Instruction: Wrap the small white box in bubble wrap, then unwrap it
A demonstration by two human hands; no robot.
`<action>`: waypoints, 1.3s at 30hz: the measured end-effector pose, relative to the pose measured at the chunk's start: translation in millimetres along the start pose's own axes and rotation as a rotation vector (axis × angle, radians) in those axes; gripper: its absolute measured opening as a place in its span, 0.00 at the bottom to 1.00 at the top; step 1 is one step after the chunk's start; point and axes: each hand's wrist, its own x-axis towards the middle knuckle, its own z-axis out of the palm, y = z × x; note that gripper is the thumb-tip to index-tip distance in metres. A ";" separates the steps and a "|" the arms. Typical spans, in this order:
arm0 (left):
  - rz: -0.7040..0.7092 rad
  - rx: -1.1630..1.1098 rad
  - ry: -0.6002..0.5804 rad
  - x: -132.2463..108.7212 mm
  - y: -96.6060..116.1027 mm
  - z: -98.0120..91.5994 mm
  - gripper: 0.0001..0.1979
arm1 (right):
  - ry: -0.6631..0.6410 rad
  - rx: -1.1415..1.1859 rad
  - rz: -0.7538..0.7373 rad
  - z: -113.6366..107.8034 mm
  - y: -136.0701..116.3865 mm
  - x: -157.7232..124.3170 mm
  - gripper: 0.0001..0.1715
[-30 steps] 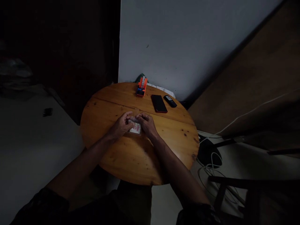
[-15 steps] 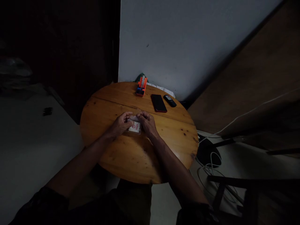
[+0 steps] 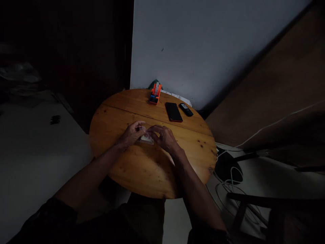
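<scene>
A small white packet with red print (image 3: 147, 138) lies between my two hands near the middle of a round wooden table (image 3: 142, 169). My left hand (image 3: 132, 133) pinches its upper left edge with curled fingers. On the packet's right side rests my right hand (image 3: 164, 136), fingers bent over it. The dim light hides whether the packet is lifted off the wood or flat on it.
At the table's far edge stand an orange and blue object (image 3: 155, 94), a black phone (image 3: 173, 112) and a small dark remote (image 3: 186, 109). A grey wall is behind. White cables (image 3: 225, 184) and a dark chair frame (image 3: 254, 203) lie on the floor to the right.
My right hand has slid a little to the right and lower over the packet, so less of the packet shows. The view has shifted slightly.
</scene>
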 end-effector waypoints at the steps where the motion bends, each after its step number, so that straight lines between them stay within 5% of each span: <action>1: -0.001 0.006 0.004 -0.2 0.1 -0.5 0.24 | 0.000 -0.047 -0.028 -1.0 -0.3 0.0 0.13; 8: -0.066 -0.066 -0.061 -0.2 -0.6 -7.2 0.23 | -0.025 -0.216 -0.120 0.5 1.6 -1.3 0.13; 24: -0.027 0.071 -0.060 -4.4 5.7 -5.4 0.16 | -0.146 0.115 -0.040 -12.7 8.7 -8.4 0.14; 32: 0.073 0.201 -0.109 -8.3 -1.5 -7.3 0.38 | -0.129 0.311 0.017 -13.4 13.5 -9.2 0.09; 39: 0.039 0.223 -0.140 -7.7 0.2 -6.4 0.40 | 0.018 0.390 0.044 -17.6 15.6 -9.0 0.13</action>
